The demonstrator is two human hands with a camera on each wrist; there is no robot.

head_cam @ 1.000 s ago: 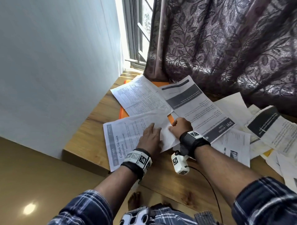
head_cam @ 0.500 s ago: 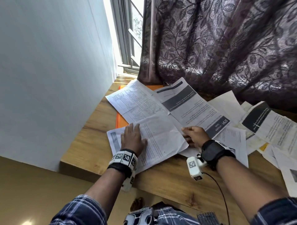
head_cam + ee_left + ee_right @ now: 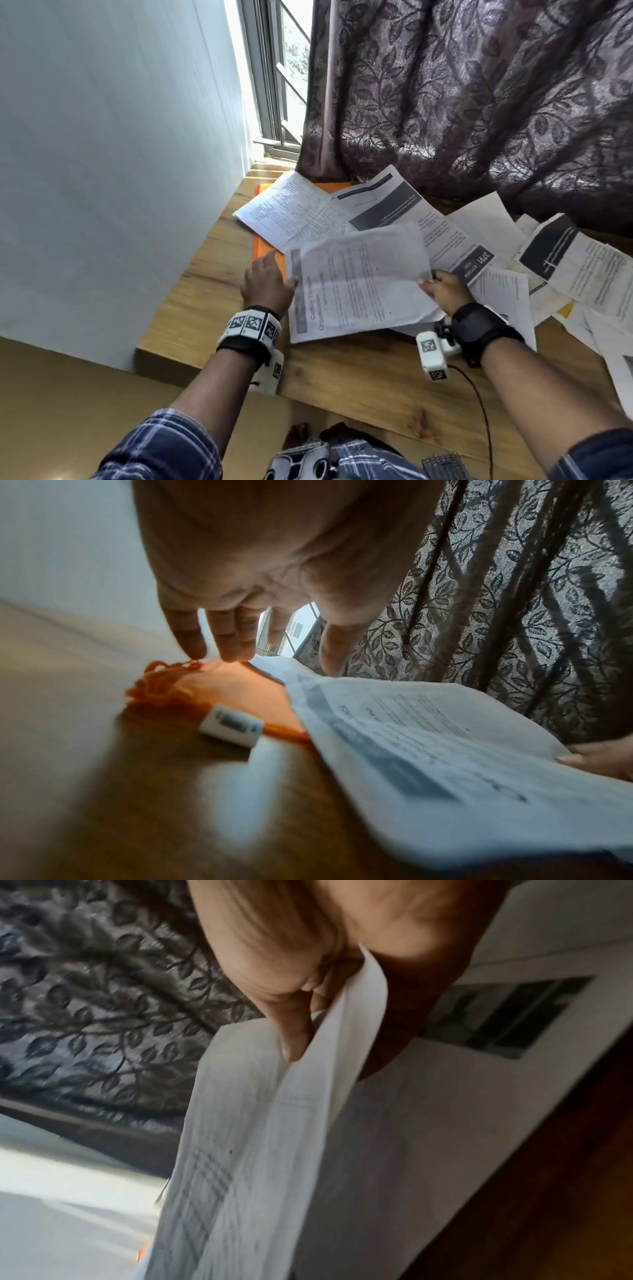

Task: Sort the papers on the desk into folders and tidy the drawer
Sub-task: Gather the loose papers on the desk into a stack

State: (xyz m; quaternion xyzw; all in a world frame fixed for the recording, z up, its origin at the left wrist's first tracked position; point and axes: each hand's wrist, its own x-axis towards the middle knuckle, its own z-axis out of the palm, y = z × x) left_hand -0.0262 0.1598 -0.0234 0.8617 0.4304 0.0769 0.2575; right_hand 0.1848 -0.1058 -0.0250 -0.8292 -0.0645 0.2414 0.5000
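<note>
The right hand (image 3: 445,294) pinches the printed white paper sheet (image 3: 359,284) at its right edge, raised over the wooden desk (image 3: 342,373). The left hand (image 3: 267,284), grip relaxed and holding nothing, reaches the flat orange folder (image 3: 265,248). Best to open the folder first and support the limp sheet. Half a second ago the sheet lay flat under the left palm.

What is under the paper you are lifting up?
Under the lifted printed white sheet lie the wooden desk, an orange folder's edge and a small white block. Its far side covers whatever lies beneath.
</note>
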